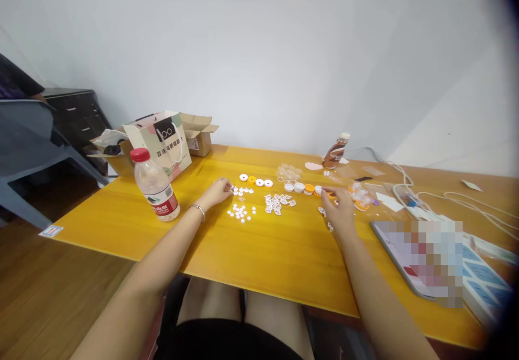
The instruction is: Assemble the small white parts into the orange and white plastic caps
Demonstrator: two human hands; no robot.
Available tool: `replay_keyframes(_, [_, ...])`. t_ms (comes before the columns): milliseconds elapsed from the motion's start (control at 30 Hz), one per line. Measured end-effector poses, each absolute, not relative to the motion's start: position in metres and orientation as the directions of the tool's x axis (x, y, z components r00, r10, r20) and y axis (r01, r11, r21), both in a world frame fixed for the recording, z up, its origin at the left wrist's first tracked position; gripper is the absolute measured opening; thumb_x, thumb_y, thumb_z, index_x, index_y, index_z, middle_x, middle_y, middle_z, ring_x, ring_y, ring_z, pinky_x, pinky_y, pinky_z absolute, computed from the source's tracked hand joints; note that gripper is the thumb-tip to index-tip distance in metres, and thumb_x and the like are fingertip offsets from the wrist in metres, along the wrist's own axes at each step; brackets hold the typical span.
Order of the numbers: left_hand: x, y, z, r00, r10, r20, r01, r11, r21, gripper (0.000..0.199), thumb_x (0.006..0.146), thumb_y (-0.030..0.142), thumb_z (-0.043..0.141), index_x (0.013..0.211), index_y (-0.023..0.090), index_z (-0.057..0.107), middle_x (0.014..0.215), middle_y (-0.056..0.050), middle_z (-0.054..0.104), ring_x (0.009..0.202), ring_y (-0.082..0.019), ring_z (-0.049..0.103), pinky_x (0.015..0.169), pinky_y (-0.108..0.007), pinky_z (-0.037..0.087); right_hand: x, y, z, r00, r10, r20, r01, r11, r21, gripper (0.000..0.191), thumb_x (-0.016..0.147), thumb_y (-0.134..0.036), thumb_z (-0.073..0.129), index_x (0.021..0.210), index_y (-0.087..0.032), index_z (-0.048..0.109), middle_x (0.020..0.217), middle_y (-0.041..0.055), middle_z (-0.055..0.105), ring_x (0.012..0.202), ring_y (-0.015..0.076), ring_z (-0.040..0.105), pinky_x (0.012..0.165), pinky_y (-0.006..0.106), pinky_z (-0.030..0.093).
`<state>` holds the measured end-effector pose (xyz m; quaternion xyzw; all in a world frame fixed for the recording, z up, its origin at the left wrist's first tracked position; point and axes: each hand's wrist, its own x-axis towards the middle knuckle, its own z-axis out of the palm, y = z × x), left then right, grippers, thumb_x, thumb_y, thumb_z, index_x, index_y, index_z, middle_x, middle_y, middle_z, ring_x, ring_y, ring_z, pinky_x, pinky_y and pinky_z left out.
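Observation:
My left hand (220,191) is pinched at the left end of a row of small white pointed pieces (245,191); what it grips is too small to name. My right hand (341,208) has its fingers round an orange-and-white round piece at the right end of a row of white and orange discs (308,188). Between my hands lie a pile of white openwork pieces (275,204) and a scatter of small white round pieces (242,212). Behind them is a row of ring-shaped discs (259,182) beside clear round pieces (290,173).
A red-capped water bottle (158,192), a paper bag (184,157) and a cardboard box (201,141) stand at left. A brown drink bottle (335,152) is at the back. Bagged parts (360,193), white cables (405,181) and a tablet (399,257) lie at right.

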<state>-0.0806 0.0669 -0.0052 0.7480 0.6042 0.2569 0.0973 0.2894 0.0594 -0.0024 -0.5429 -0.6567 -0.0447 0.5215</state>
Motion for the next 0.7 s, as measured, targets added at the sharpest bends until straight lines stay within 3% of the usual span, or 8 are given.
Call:
replay_keyframes(167, [-0.077,0.068,-0.006,0.146,0.957,0.251,0.821,-0.259,0.509,0.005,0.071,0.017,0.053,0.072,0.015,0.057,0.074,-0.005,0.061,0.067,-0.014,0.056,0.065,-0.025,0.044,0.273,0.047,-0.001,0.086,0.747,0.659,0.680,0.439,-0.587,0.022,0.076,-0.035,0.050,0.084,-0.018,0.061,0.083,0.0050,0.062,0.075,0.0161,0.054,0.070,0.031,0.042])
replay_keyframes(367, [-0.060,0.048,0.011,0.163,0.944,0.289,0.789,-0.300,0.536,0.009,0.076,0.021,0.050,0.074,0.015,0.056,0.078,-0.005,0.061,0.073,-0.015,0.054,0.069,-0.026,0.042,0.258,0.041,-0.002,0.031,0.818,0.574,0.642,0.424,-0.639,0.023,0.077,-0.036,0.048,0.080,-0.017,0.061,0.080,0.0056,0.062,0.071,0.0158,0.054,0.067,0.030,0.041])
replay_keyframes(567, [-0.007,0.002,0.013,0.535,0.789,0.300,0.576,-0.601,0.553,0.012,0.078,0.026,0.049,0.078,0.017,0.056,0.078,-0.002,0.059,0.072,-0.011,0.053,0.068,-0.022,0.041,0.233,0.006,-0.007,-0.182,0.852,0.491,0.609,0.490,-0.624,0.020,0.078,-0.034,0.048,0.080,-0.017,0.059,0.078,0.0050,0.061,0.072,0.0160,0.055,0.069,0.030,0.043])
replay_keyframes(700, [0.019,-0.008,-0.003,0.630,0.735,0.251,0.535,-0.645,0.546,0.011,0.078,0.025,0.050,0.080,0.017,0.057,0.076,-0.001,0.058,0.068,-0.011,0.052,0.064,-0.021,0.040,0.216,-0.021,-0.017,-0.291,0.840,0.459,0.564,0.538,-0.627,0.017,0.079,-0.031,0.047,0.081,-0.019,0.059,0.077,0.0043,0.061,0.073,0.0161,0.056,0.071,0.031,0.045])
